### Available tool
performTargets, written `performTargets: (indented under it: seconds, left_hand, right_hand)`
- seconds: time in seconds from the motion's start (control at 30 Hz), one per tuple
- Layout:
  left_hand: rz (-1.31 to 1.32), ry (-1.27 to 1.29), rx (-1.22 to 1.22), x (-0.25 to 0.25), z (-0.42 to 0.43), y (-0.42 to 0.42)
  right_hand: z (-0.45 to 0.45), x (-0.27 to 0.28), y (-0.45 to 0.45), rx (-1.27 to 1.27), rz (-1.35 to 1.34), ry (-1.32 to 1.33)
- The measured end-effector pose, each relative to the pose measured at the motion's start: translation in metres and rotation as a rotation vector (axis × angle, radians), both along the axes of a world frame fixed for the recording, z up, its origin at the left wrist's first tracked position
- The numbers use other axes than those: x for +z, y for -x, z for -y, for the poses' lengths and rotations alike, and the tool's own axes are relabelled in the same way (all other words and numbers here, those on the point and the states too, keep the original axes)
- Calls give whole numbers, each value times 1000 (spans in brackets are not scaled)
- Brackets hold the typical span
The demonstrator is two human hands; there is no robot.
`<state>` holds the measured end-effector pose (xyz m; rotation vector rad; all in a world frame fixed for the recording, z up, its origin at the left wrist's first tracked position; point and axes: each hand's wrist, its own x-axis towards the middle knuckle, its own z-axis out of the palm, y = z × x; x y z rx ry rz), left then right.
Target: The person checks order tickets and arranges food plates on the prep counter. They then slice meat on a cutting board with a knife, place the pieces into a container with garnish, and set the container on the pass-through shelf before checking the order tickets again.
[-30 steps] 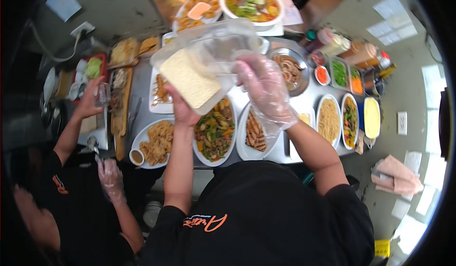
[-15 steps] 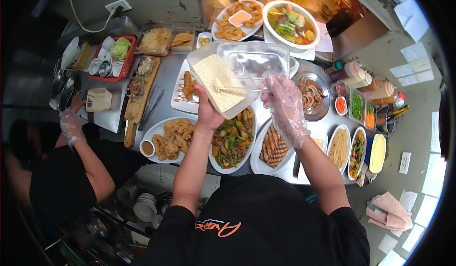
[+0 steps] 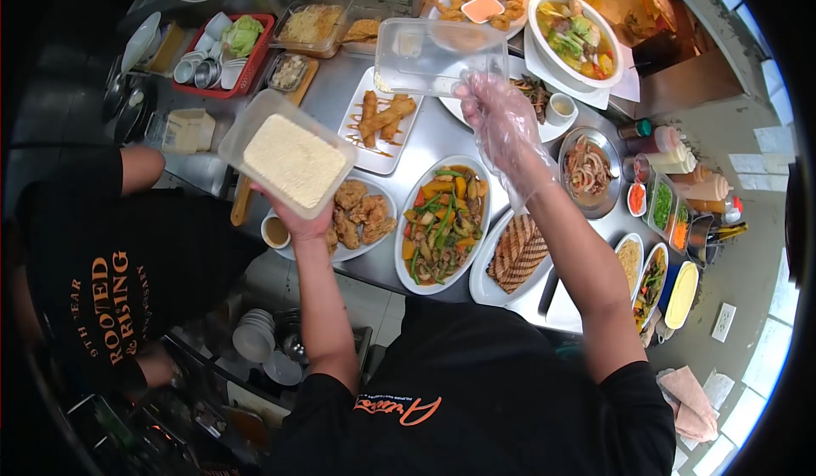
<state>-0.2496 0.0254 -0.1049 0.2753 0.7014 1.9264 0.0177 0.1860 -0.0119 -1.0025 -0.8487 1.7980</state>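
Note:
My left hand (image 3: 299, 223) is bare and grips the lower end of a clear plastic container (image 3: 240, 132). Pale fine grains, perhaps sesame seeds, fill much of it. Wearing a thin plastic glove, my right hand (image 3: 501, 123) pinches the near edge of a clear plastic lid (image 3: 438, 51), apart from the container. Below the lid lies a white plate with fried rolls (image 3: 380, 123). Fried chicken pieces (image 3: 365, 208) sit partly behind my left hand. Between my arms is an oval dish of mixed vegetables (image 3: 440, 221); grilled meat (image 3: 516, 251) lies beside my right forearm.
A soup bowl (image 3: 578, 38) and a shrimp plate (image 3: 446, 4) stand at the back. Sauce bottles (image 3: 680, 161) line the right wall. A red basket (image 3: 261, 59) is at left. Another person in a black shirt (image 3: 127, 280) stands close at my left.
My left hand has carried the container left, away from the lid, which was partly over it. The lid has risen toward the back. The other person's gloved hand has left view.

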Motion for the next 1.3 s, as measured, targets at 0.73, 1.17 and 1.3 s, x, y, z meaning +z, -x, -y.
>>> performTargets:
  seconds: [0.73,1.17,1.3]
  left_hand:
    - [93,5,94,-20,26,25]
    - [67,60,67,-17,-6,12]
    - [43,1,-47,-17,-33,2]
  right_hand:
    - [-29,-74,26,85,196,-83]
    - [-54,-65,23,14,280,-220]
    - [-47,-31,21,21,265,-238]
